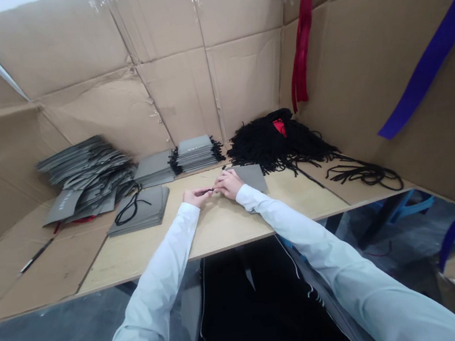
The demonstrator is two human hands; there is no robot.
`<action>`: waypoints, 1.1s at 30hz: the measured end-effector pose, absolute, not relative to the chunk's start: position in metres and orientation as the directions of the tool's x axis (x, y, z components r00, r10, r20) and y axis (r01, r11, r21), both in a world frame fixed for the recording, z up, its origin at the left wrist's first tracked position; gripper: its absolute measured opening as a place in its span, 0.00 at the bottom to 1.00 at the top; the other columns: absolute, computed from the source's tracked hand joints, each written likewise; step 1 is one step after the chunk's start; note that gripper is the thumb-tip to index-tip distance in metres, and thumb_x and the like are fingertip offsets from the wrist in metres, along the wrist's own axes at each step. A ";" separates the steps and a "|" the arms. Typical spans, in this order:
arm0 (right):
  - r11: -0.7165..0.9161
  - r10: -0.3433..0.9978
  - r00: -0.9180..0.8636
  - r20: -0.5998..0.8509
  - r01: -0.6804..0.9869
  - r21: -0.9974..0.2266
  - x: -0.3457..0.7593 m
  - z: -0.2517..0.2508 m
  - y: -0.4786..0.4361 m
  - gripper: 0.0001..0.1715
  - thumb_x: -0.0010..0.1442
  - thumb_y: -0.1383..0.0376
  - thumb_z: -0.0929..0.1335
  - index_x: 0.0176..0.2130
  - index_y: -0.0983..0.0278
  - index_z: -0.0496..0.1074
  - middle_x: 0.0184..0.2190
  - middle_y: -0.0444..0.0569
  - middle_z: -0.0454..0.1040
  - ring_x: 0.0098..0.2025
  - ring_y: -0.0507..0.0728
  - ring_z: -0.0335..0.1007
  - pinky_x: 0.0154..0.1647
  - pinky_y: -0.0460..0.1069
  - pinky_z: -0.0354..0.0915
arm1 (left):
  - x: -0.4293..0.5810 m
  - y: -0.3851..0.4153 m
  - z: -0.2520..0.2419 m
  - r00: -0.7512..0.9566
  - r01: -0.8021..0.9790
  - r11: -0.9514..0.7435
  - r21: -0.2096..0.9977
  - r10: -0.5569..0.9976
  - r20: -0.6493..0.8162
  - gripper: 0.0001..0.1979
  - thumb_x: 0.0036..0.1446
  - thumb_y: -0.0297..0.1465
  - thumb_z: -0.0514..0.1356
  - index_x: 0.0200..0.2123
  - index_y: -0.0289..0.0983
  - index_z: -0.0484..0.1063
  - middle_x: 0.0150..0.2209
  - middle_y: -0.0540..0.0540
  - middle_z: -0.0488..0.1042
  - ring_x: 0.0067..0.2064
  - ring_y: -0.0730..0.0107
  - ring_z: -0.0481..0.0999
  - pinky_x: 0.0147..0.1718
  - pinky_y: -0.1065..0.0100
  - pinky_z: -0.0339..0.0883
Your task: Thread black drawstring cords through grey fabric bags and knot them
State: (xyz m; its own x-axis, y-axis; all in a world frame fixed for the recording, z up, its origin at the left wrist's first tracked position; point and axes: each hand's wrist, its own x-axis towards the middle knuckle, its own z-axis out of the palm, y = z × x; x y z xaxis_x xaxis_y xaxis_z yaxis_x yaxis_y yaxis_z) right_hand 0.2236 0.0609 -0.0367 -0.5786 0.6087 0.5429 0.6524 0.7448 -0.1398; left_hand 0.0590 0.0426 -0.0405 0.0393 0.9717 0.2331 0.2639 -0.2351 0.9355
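White sleeves (144,301) reach across the bench (154,252), left hand (196,196) and right hand (228,184) pinching a short black cord (209,190) between them beside a grey paper bag (251,178), with stacked bags (138,210) and a heap of black cords (275,142) kept within easy reach.

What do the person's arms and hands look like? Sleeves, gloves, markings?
Both arms are covered by long white shirt sleeves, the left sleeve and the right sleeve, plain with no visible markings, reaching the wrists. The left hand and right hand are bare, without gloves.
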 end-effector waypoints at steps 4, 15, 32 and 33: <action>0.742 0.610 -0.569 0.552 0.654 -0.146 0.223 -0.035 0.059 0.14 0.55 0.61 0.60 0.33 0.61 0.73 0.34 0.48 0.70 0.40 0.55 0.55 0.43 0.53 0.43 | 0.062 0.039 -0.036 0.042 0.203 -0.242 0.949 0.970 0.239 0.17 0.27 0.36 0.66 0.25 0.31 0.74 0.26 0.41 0.75 0.31 0.63 0.73 0.39 0.61 0.65; 0.740 0.598 -0.579 0.554 0.664 -0.105 0.220 -0.040 0.061 0.13 0.54 0.62 0.60 0.32 0.62 0.73 0.33 0.49 0.70 0.40 0.56 0.54 0.44 0.53 0.44 | 0.060 0.050 -0.051 0.109 0.419 -0.414 0.808 0.906 0.408 0.15 0.32 0.35 0.64 0.28 0.34 0.74 0.30 0.44 0.75 0.36 0.61 0.73 0.43 0.61 0.62; 0.737 0.595 -0.571 0.566 0.668 -0.102 0.223 -0.034 0.058 0.14 0.55 0.60 0.60 0.33 0.61 0.73 0.35 0.48 0.71 0.40 0.56 0.54 0.44 0.54 0.43 | 0.062 0.033 -0.043 0.018 0.554 -0.468 0.689 0.834 0.551 0.13 0.37 0.38 0.62 0.25 0.33 0.75 0.29 0.41 0.75 0.34 0.56 0.72 0.42 0.54 0.62; 0.738 0.593 -0.569 0.569 0.667 -0.102 0.223 -0.034 0.059 0.15 0.55 0.60 0.60 0.33 0.61 0.73 0.35 0.48 0.71 0.40 0.56 0.54 0.44 0.54 0.43 | 0.062 0.033 -0.043 0.007 0.547 -0.469 0.693 0.831 0.557 0.13 0.36 0.37 0.62 0.25 0.33 0.75 0.29 0.41 0.75 0.34 0.56 0.73 0.42 0.54 0.62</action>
State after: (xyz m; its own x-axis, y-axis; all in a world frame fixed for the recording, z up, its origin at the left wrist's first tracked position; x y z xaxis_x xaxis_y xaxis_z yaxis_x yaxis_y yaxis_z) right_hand 0.2228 0.0587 -0.0336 -0.5692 0.5934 0.5691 0.6673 0.7378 -0.1019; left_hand 0.0619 0.0332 -0.0427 0.0065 0.8307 0.5567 0.5471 -0.4690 0.6934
